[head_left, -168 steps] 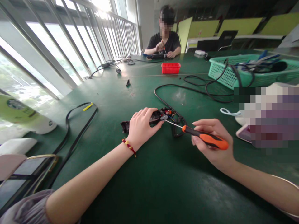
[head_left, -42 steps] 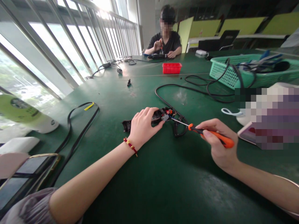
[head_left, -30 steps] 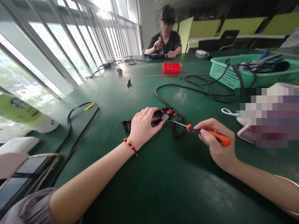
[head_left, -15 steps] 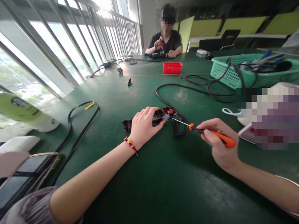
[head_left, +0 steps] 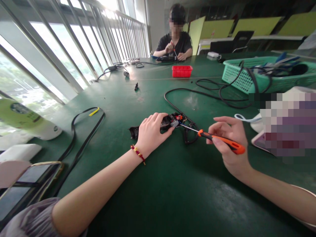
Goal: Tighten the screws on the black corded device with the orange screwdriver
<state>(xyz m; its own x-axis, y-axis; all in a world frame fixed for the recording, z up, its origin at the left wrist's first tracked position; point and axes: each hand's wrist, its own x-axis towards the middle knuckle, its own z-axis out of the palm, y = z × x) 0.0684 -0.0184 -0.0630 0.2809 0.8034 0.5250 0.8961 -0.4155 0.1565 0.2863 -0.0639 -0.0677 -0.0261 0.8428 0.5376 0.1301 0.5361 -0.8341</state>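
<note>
On the green table, my left hand (head_left: 153,130) is wrapped over a black opened-up power tool body (head_left: 166,123) and presses it down. Red and grey parts and wires show at the tool's right end, where a black cord leaves it. In my right hand (head_left: 230,144) is a screwdriver (head_left: 223,142) with an orange and black handle, gripped with the index finger partly lifted. Its thin shaft points left, and the tip is at the wires and grey part; whether it touches a screw is too small to tell. My left palm hides the tool's middle.
The black cord (head_left: 187,89) runs right toward a green basket (head_left: 240,79) of tools. A red bin (head_left: 182,71) stands farther back, near a co-worker (head_left: 174,46) holding a screwdriver. A small black part (head_left: 136,86), a strap (head_left: 92,130), phone (head_left: 34,174) and cup (head_left: 29,120) lie leftward.
My right hand's fingers have loosened and shifted on the screwdriver handle, which has moved slightly left. My left hand and the tool body stay in place. The co-worker's raised hand has shifted slightly.
</note>
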